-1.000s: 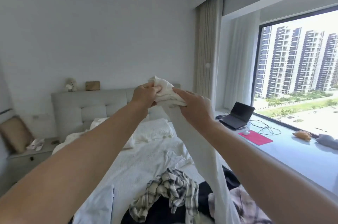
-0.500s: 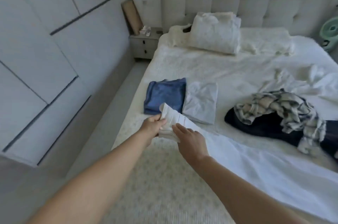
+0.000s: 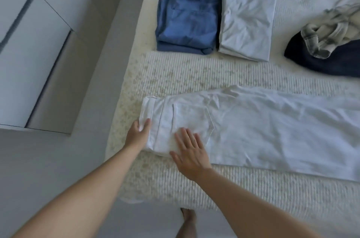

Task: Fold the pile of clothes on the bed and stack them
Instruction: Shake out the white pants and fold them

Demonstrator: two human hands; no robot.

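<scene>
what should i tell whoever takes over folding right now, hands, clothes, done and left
Left hand: pinches the waistband end of the white trousers.
Right hand: flat, fingers straight, pressing on the trousers by the back pocket.
White trousers lie stretched out across the bed, legs running right, not yet folded up.
Done: blue garment and pale grey garment folded, side by side, not stacked.
Left: fold the trousers, then the plaid shirt and dark garment heaped at right; stack everything.
</scene>
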